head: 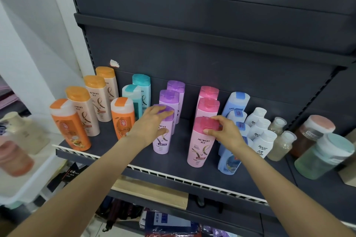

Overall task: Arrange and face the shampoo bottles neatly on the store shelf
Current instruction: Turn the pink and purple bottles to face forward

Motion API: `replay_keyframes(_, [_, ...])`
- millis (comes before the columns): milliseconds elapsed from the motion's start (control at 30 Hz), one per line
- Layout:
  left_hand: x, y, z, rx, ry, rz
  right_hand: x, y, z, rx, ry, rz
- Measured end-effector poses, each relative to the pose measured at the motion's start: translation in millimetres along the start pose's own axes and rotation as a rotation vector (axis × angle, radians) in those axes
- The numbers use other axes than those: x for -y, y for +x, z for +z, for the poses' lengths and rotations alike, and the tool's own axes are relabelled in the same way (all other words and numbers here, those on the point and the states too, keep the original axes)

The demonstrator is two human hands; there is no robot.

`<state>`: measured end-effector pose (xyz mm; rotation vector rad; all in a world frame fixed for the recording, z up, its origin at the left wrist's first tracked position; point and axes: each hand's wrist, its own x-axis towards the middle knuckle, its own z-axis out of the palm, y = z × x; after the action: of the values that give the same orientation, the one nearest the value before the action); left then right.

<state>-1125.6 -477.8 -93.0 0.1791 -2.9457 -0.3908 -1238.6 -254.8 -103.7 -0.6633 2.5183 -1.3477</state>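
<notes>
Dark grey shelf, white ribbed front rail. Bottles stand in rows running front to back.

Far left: orange bottle at the front edge, white cap with orange tab. Behind it three beige bottles with orange caps in a diagonal line toward the back panel. Next, a second orange bottle, with two teal bottles behind it.

Purple row: three bottles. Left hand grips the front purple bottle, fingers curled over the cap, thumb across the label side. Bottle upright, label facing forward. Two more purple bottles directly behind, in line.

Pink row: three bottles. Right hand holds the front pink bottle at the cap, thumb on the cap's front, fingers wrapped round its right side. Upright, "Mewon" label forward, well inside the rail. Two pink bottles behind it.

Right of that: blue bottles in a row, front ones partly hidden by the right forearm. Then three white bottles, then two clear pale bottles. Far right, blurred: a brown jar with pink lid and a green jar with teal lid.
</notes>
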Motion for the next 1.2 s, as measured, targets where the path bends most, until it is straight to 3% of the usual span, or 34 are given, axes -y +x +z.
replay_keyframes(200, [-3, 0, -4, 0.001, 0.01, -0.002, 11, 0, -12, 0.097, -0.043, 0.026])
replay_keyframes(367, [-12, 10, -15, -0.186, -0.069, 0.007, 28, 10, -32, -0.1, -0.069, -0.077])
replay_keyframes(500, [-14, 34, -20, -0.216, -0.112, 0.014, 30, 33, -40, -0.087, -0.234, -0.141])
replay_keyframes(600, [-8, 53, -18, -0.17, -0.068, 0.015, 28, 54, -37, -0.038, -0.374, -0.167])
replay_keyframes(900, [24, 78, -9, 0.095, -0.023, -0.063, 22, 95, -26, 0.147, -0.48, -0.099])
replay_keyframes(1200, [27, 81, -10, 0.134, -0.058, -0.084, 19, 104, -21, 0.092, -0.377, -0.095])
